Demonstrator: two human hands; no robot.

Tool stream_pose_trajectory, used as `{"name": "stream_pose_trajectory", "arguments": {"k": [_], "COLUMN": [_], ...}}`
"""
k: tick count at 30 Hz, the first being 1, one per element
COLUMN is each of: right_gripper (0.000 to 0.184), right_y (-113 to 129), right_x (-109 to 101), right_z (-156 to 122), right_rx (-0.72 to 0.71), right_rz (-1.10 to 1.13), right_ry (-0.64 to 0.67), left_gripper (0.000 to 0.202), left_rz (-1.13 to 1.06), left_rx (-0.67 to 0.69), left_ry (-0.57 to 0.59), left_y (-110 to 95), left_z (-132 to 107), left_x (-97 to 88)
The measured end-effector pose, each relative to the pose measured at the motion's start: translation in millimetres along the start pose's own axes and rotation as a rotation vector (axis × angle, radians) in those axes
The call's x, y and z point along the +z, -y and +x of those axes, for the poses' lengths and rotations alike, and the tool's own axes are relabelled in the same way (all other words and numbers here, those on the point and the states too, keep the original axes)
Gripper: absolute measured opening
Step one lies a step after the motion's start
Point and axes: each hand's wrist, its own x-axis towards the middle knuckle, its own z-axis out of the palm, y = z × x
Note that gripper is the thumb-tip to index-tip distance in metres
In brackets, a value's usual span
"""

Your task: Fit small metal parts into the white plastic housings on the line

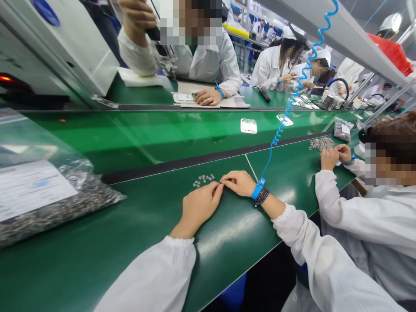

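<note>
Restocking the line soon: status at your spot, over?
Left hand, right hand fingertips together, grip unclear. Small metal parts loose ahead on green belt. Parts bag off left.

Tabletop [234, 247] green, glossy, long glare streaks! Bag [94, 195] clear plastic, shiny, crinkled; label [35, 190] matt paper. Tiny parts [203, 180] dull metal. Sleeves [152, 273] white cloth, matt. Wrist strap [258, 189] blue, smooth; coiled cord [276, 138] glossy plastic.

Belt [136, 225]: glossy green, with one thin white line across it
Tiny parts [203, 180]: silvery grey, pretty much
Wrist strap [258, 189]: bright blue
Coiled cord [276, 138]: same bright blue
Bracelet [261, 196]: dark beads
Sleeves [312, 247]: plain white
</note>
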Motion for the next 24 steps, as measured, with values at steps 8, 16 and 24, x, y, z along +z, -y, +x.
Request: {"name": "stream_pose_trajectory", "arguments": {"k": [8,16,24], "right_gripper": [0.016,0.014,0.016], "right_y": [-0.1,-2.6,-1.3], "right_x": [0.2,1.5,-0.6], "right_z": [0.6,1.3,0.7], "right_rx": [-0.01,-0.03,-0.045], "right_rz": [0.035,0.029,0.029], "right_ry": [0.0,0.009,0.027], "left_gripper": [0.046,0.047,0.045], "left_rz": [0.039,0.031,0.025], "left_rx": [-0.004,-0.005,-0.011], "left_ry": [0.008,0.01,0.002], "left_y": [-2.6,-1.2,-2.5], "left_z": [0.0,-0.3,-0.5], "left_x": [-2.8,-0.4,-1.5]}}
